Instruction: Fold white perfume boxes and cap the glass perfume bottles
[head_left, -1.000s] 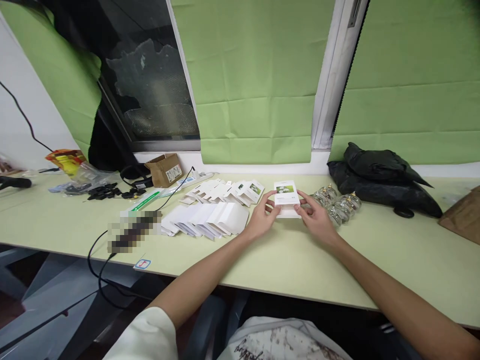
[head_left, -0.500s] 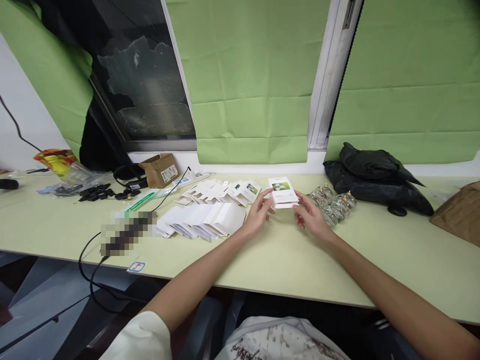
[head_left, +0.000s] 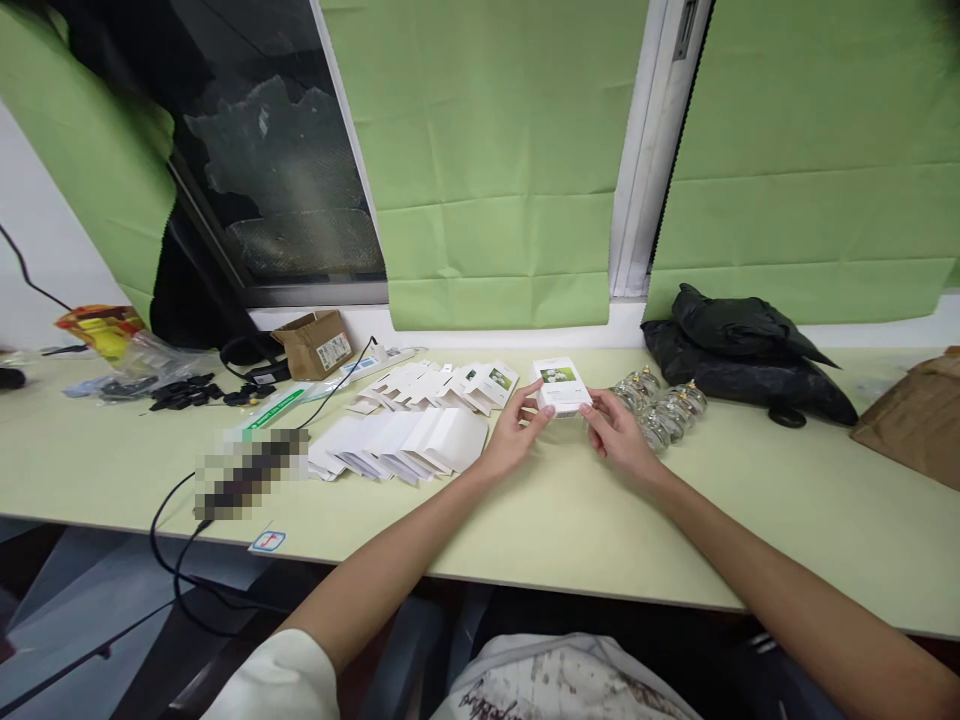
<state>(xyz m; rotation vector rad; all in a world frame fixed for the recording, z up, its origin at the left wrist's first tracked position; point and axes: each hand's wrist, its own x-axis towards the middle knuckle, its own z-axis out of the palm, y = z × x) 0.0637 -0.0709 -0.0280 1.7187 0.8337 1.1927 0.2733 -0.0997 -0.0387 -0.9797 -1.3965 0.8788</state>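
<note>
A small white carton [head_left: 564,391] with a green picture on its face is held between both hands, over the table. My left hand [head_left: 517,428] grips its left side, thumb at the front lower corner. On the right side, my right hand [head_left: 616,430] has its fingers closed against the carton's edge. The carton's near end looks flat and shut. Left of my left hand lie fanned white folded cartons [head_left: 405,440], with more white cartons [head_left: 435,385] behind them, some showing the green picture. Clear round ornaments with gold tops [head_left: 667,413] sit just beyond my right hand.
Black plastic bags [head_left: 742,355] and a brown paper package [head_left: 911,420] lie to the right. An open cardboard box [head_left: 313,345], a cable [head_left: 157,525] and small black parts [head_left: 184,392] are on the left. The pale table [head_left: 600,540] ends close to my body.
The near-end flap of the carton, standing out before, is now closed flush. My left thumb has moved onto the front corner, and the carton is turned slightly.
</note>
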